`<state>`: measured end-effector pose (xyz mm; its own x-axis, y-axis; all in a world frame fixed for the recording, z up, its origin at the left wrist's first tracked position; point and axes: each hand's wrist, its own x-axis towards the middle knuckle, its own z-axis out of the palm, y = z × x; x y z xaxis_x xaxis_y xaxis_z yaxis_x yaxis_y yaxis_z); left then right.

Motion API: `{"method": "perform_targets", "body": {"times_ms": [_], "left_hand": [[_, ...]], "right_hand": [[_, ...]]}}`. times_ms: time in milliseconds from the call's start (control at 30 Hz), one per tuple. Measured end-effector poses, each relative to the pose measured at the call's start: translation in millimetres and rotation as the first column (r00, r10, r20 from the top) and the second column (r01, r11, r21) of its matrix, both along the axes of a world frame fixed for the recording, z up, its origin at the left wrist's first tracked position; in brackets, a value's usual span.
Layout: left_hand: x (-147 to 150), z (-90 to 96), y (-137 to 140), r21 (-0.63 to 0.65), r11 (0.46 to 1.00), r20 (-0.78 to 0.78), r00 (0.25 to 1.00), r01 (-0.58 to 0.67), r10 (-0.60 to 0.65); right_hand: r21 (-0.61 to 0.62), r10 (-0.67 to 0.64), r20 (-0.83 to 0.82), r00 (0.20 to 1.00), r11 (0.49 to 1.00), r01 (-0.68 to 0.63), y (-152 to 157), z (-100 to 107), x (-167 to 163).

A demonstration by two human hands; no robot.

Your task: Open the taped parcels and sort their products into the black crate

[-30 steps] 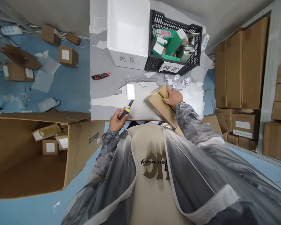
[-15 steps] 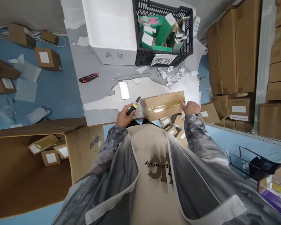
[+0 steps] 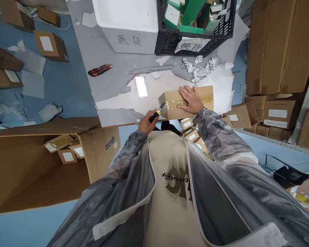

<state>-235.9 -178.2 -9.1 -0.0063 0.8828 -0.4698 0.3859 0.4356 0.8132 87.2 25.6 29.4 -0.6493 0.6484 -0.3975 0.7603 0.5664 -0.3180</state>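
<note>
My left hand [image 3: 145, 124] is closed around a utility knife [image 3: 155, 116] with a black and yellow handle. Its blade is out and its tip is at the left end of a long cardboard box [image 3: 207, 96]; whether it touches cannot be made out. Shiny clear tape runs along the box, which lies near the table's front edge. On top of the box my right hand [image 3: 192, 99] rests flat with its fingers spread.
A red and black utility knife [image 3: 101, 70] lies on the table [image 3: 115, 89]. Behind stand a white bin [image 3: 134, 43] and a black crate [image 3: 167, 43] with green boxes. Crumpled paper [image 3: 195, 70] lies at right. A large open carton [image 3: 100, 154] with parcels is at lower left.
My right hand has moved from the box's right end onto its top and opened flat. The left hand has brought the knife up to the box's left end. The view has shifted.
</note>
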Motion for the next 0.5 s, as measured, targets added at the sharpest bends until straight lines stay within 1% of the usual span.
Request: {"method": "perform_targets", "body": {"times_ms": [167, 300, 400, 500], "left_hand": [[7.8, 5.6, 9.2, 0.062, 0.996, -0.166, 0.985, 0.065, -0.054], [19.6, 16.1, 1.3, 0.068, 0.992, -0.215, 0.973, 0.105, -0.088], [30.6, 19.3, -11.6, 0.06, 0.996, -0.237, 0.971, 0.061, -0.045], [39.1, 17.2, -23.6, 0.048, 0.999, -0.228, 0.974, 0.018, -0.007]], "right_hand": [[0.027, -0.003, 0.038, 0.999, 1.0, 0.002, -7.0, -0.4, 1.8], [0.056, -0.049, 0.053, 0.997, 0.997, 0.046, -14.1, -5.3, -5.0], [0.079, -0.085, 0.083, 0.993, 0.994, 0.079, -9.6, -8.2, -10.7], [0.025, -0.037, 0.124, 0.992, 0.999, 0.035, 3.2, -7.4, -13.9]]}}
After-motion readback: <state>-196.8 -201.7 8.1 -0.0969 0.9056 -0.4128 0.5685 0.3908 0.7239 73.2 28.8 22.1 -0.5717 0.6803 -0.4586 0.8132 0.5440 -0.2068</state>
